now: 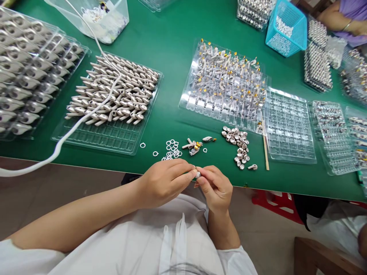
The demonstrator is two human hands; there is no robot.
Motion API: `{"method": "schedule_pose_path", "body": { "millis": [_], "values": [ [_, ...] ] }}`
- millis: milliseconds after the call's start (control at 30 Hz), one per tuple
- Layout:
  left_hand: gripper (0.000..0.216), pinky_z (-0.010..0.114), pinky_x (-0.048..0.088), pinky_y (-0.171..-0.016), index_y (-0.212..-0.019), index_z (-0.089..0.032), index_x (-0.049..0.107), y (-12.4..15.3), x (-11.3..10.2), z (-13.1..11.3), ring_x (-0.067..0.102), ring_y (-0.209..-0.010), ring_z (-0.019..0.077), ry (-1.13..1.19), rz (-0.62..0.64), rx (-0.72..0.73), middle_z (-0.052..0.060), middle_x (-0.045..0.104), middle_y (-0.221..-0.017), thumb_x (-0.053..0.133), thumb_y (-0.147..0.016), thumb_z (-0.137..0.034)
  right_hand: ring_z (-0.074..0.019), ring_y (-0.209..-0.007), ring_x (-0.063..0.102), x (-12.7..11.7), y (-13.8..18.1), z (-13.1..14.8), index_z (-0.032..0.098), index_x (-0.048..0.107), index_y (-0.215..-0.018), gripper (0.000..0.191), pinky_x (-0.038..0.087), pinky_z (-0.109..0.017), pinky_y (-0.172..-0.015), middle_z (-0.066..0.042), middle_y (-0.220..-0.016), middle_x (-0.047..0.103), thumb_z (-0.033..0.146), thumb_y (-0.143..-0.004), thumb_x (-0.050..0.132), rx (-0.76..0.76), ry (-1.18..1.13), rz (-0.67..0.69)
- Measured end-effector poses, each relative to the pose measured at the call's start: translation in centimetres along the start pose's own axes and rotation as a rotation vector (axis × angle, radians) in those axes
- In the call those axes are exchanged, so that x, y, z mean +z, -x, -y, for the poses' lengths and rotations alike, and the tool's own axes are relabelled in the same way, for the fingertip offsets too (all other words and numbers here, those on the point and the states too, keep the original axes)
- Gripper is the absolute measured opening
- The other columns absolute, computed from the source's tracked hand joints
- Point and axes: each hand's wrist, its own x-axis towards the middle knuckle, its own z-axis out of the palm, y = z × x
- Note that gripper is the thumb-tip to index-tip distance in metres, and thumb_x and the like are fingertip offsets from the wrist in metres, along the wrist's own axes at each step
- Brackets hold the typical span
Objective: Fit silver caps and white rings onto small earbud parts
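While both hands meet at the near edge of the green table (169, 53), a small, rounded earbud part (198, 174) sits between their fingertips, most of it hidden. The left hand (169, 181) pinches it from one side, thumb against curled fingers; the right hand (216, 187) grips it from the other, thumb and forefinger closed on it. Just beyond the left hand lie white tabbed rings (173, 147), some overlapping, beside a little heap of stemmed earbud pieces (195, 146) with gold-coloured ends. To the right of these is a cluster of round earbud caps (240, 141), with one stemmed earbud shell (252, 167) near it and a thin wooden stick (266, 152) leaning on a transparent tray's edge. Farther out, a clear moulded tray (197, 105) bears rows of gold-tipped parts. On the left, a white cable (71, 131) crosses over a tray (97, 139) of packed, stemmed earbud shells, near stacked trays (86, 49) of larger-looking housings. A translucent tub (123, 17) stands behind, and toward the far right a blue basket (282, 44) holds small white pieces, near another person's forearm (332, 19) and purple clothing.
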Motion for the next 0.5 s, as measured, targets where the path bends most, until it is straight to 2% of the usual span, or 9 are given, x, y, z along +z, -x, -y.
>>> {"method": "schedule_pose_path", "body": {
  "millis": [233, 500],
  "values": [
    [0.018, 0.031, 0.061, -0.072, -0.106, -0.013, 0.057, 0.15, 0.00, -0.08, 0.069, -0.081, 0.0174, -0.009, 0.023, -0.028, 0.011, 0.072, -0.089, 0.056, -0.088, -0.008, -0.0134, -0.068, 0.066, -0.17, 0.05, -0.14, 0.031, 0.071, -0.116, 0.036, 0.059, -0.026, -0.055, -0.004, -0.095, 0.070, 0.012, -0.087, 0.063, -0.044, 0.029, 0.017],
    [0.018, 0.031, 0.061, -0.068, -0.104, -0.012, 0.057, -0.03, -0.05, -0.15, 0.069, -0.078, 0.0179, -0.023, 0.014, -0.023, 0.011, 0.072, -0.086, 0.056, -0.088, -0.006, -0.0146, -0.071, 0.068, -0.34, 0.13, -0.14, 0.032, 0.068, -0.120, 0.038, 0.060, -0.027, -0.059, -0.005, -0.095, 0.071, 0.012, -0.088, 0.062, -0.091, 0.143, 0.026]
  ]
}}
